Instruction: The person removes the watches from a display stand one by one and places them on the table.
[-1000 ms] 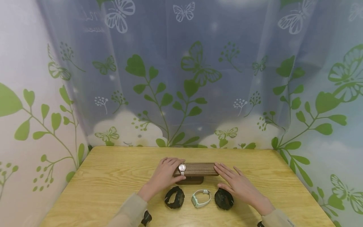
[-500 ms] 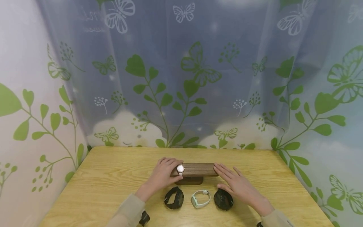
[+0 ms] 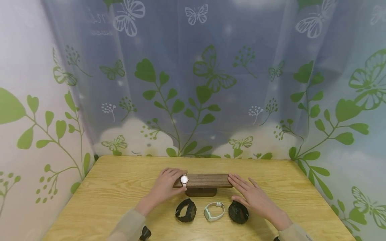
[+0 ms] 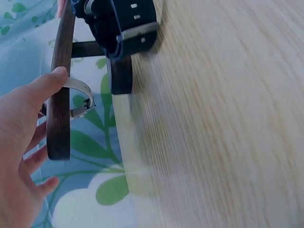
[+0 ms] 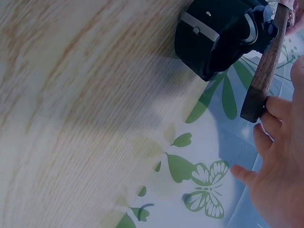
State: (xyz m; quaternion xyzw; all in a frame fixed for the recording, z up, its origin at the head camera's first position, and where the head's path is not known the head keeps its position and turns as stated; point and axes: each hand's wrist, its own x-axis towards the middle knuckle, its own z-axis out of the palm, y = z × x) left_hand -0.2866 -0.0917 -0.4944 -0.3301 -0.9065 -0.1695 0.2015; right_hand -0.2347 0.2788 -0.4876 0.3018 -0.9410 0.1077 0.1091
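A small wristwatch [image 3: 184, 179] with a pale strap and light round face hangs around the left end of a dark wooden display bar [image 3: 209, 180]. The bar stands on a wooden base [image 3: 201, 192]. My left hand [image 3: 164, 184] holds the watch, thumb at the near side and fingers over the far side. In the left wrist view the thumb touches the strap [image 4: 81, 87], whose buckle hangs beneath the bar. My right hand [image 3: 253, 194] has its fingers extended, their tips touching the bar's right end. In the right wrist view that end [image 5: 256, 102] meets the fingertips.
In front of the stand, a black watch [image 3: 186, 211], a mint-green watch [image 3: 214, 211] and another black watch [image 3: 238, 212] sit in a row on the wooden table [image 3: 120, 180]. Patterned curtains [image 3: 181, 83] surround the table at the back and sides.
My left hand and the pale-strapped wristwatch have slid left along the bar, to its left end. The right hand stays at the bar's right end. The watches in front have not moved.
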